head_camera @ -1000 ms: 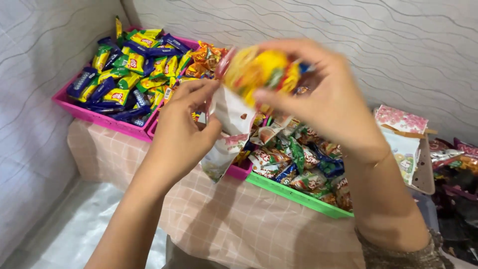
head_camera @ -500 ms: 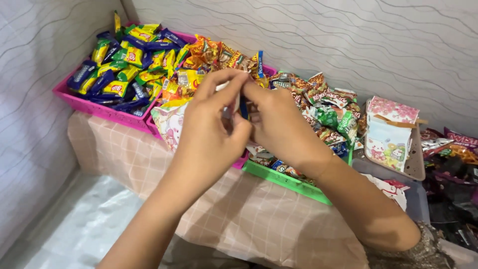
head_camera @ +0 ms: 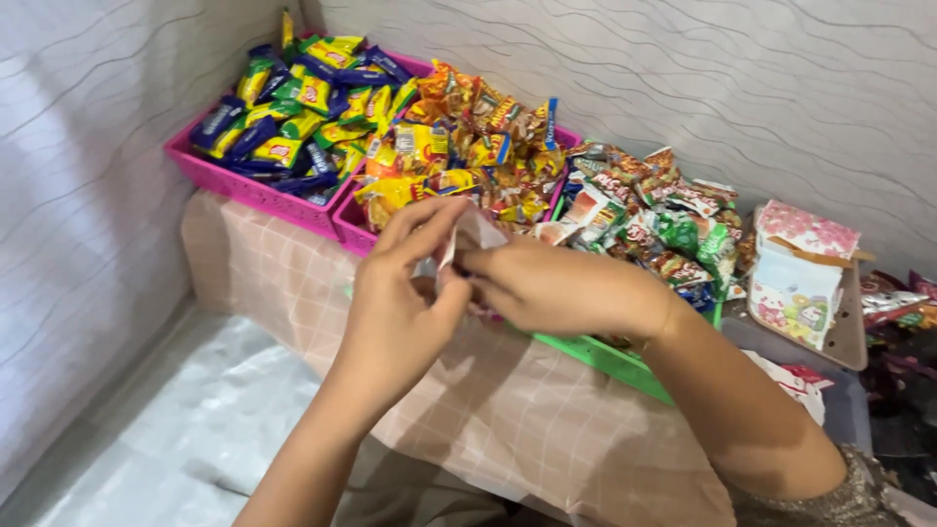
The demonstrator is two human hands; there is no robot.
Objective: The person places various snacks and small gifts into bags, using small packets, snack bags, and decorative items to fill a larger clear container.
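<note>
A small pale packet [head_camera: 475, 237] is being pinched between the left hand [head_camera: 405, 303] and right hand [head_camera: 556, 288], both equally near, upright above the pink basket [head_camera: 346, 224].

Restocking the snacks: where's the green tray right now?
The green tray sits right of the pink trays on the checked cloth, partly behind both hands.

bare forearms; right arm [head_camera: 781, 459] ends in a glittery beige sleeve [head_camera: 859, 493].
</note>
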